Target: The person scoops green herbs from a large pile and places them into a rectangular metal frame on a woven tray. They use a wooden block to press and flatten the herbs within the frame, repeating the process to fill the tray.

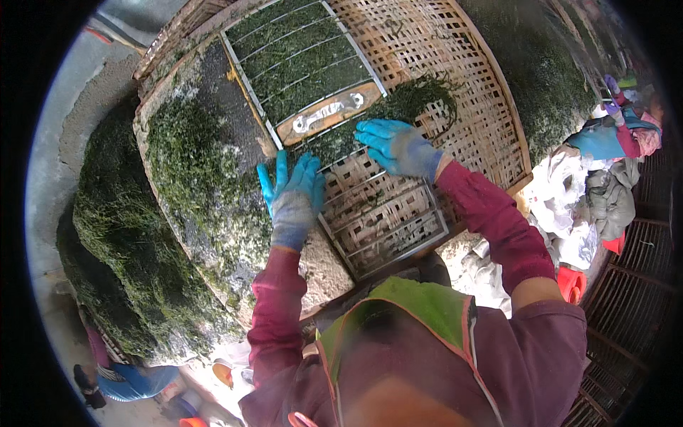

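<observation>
Both my hands wear gloves with blue fingers. My left hand [295,195], fingers spread, rests by the left side of a metal frame with crossbars [341,254], near the lower corner of the packed section. My right hand [400,147] lies flat, palm down, at the right end of a strip of green plant material [333,145] in the frame. Just above that strip, a wooden block with a white metal handle [323,113] sits across the frame. Beyond it, green material fills the slots [299,64]. A loose clump [421,99] lies right of the block.
The frame rests on a woven bamboo tray [469,69]. Green material is heaped on the board at left [187,139], with larger piles [117,240] past it. Co-workers are at far right [603,140] and lower left [133,381]. White bags [560,197] lie at right.
</observation>
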Tool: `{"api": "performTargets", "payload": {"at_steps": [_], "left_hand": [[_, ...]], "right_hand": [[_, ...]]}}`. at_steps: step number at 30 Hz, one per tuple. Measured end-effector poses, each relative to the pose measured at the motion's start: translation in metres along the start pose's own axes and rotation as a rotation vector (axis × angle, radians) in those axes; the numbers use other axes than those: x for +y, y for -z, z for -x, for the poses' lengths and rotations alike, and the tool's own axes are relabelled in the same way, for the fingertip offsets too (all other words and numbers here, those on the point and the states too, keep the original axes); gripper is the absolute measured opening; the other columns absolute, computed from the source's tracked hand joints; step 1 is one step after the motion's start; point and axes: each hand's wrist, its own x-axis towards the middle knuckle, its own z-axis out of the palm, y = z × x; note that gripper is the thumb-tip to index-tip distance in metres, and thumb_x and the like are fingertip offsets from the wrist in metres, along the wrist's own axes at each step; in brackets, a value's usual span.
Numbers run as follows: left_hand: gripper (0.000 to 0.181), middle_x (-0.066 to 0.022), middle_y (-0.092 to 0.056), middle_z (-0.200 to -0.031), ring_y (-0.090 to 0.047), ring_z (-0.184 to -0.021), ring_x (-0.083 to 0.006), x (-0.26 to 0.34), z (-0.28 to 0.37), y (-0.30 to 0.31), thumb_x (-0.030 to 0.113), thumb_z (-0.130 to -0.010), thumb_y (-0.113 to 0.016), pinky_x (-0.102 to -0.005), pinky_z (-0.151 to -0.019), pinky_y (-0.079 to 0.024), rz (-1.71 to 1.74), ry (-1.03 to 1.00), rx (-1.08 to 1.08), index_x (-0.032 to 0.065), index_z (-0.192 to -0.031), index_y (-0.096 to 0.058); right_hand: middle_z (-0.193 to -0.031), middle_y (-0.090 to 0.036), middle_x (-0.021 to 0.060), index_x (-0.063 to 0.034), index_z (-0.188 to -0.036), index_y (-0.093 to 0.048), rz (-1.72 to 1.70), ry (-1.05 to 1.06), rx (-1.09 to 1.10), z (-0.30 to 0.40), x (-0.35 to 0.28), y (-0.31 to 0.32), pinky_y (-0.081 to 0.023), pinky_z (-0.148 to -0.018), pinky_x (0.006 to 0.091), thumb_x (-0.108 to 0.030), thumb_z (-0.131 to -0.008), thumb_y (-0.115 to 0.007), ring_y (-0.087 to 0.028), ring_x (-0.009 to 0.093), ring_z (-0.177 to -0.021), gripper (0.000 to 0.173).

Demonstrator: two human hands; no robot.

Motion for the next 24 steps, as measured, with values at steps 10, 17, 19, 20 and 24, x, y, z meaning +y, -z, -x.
{"api": "performTargets", "payload": {"at_steps": [10, 17, 19, 20, 24], "left_hand": [[0.078, -0.0076, -0.032, -0.167, -0.020, -0.154, -0.0431, -0.049, 0.008, 0.041, 0.052, -0.079, -0.080, -0.0585, -0.126, -0.008, 0.035, 0.245, 0.071, 0.0214, -0.145, -0.055], [0.039, -0.0014, -0.049, -0.157, -0.028, -0.152, -0.0429, -0.037, -0.079, 0.047, 0.044, -0.084, -0.080, -0.0549, -0.125, -0.017, 0.344, 0.172, 0.030, 0.0224, -0.116, -0.077], [0.077, -0.0093, -0.050, -0.156, -0.037, -0.149, -0.0277, -0.007, -0.110, 0.073, 0.035, -0.083, -0.084, -0.0478, -0.125, -0.025, 1.253, 0.042, -0.029, 0.0129, -0.149, -0.052], [0.075, -0.0127, -0.049, -0.155, -0.051, -0.138, -0.0235, 0.007, -0.114, 0.098, 0.021, -0.088, -0.081, -0.0402, -0.120, -0.037, 1.301, -0.028, 0.057, 0.0070, -0.153, -0.045], [0.050, -0.0171, -0.054, -0.148, -0.055, -0.134, -0.0269, -0.012, -0.097, 0.130, 0.015, -0.105, -0.055, -0.0412, -0.117, -0.041, 1.473, 0.118, 0.421, -0.0031, -0.150, -0.045]], "right_hand": [[-0.147, -0.056, 0.0170, -0.0050, -0.137, -0.060, -0.164, 0.105, 0.104, -0.016, -0.019, -0.011, -0.046, -0.113, 0.0443, -0.023, -0.096, -0.064, -0.058, 0.031, -0.129, 0.045], [-0.117, -0.070, 0.0125, -0.0071, -0.113, -0.069, -0.043, 0.256, 0.227, -0.076, -0.065, -0.056, -0.057, -0.092, 0.0435, -0.028, -0.093, -0.066, -0.069, 0.028, -0.105, 0.029], [-0.108, -0.070, 0.0102, -0.0096, -0.108, -0.069, -0.109, 0.187, 0.033, -0.087, -0.069, -0.051, -0.058, -0.086, 0.0444, -0.029, -0.093, -0.065, -0.069, 0.028, -0.097, 0.025], [-0.103, -0.069, 0.0092, -0.0108, -0.106, -0.069, -0.179, 0.107, -0.141, -0.087, -0.073, -0.039, -0.058, -0.083, 0.0453, -0.030, -0.093, -0.065, -0.069, 0.028, -0.094, 0.023], [-0.091, -0.069, 0.0116, -0.0070, -0.101, -0.069, -0.408, 0.030, -0.008, -0.060, -0.045, -0.008, -0.059, -0.071, 0.0439, -0.025, -0.093, -0.068, -0.070, 0.030, -0.080, 0.019]]}}
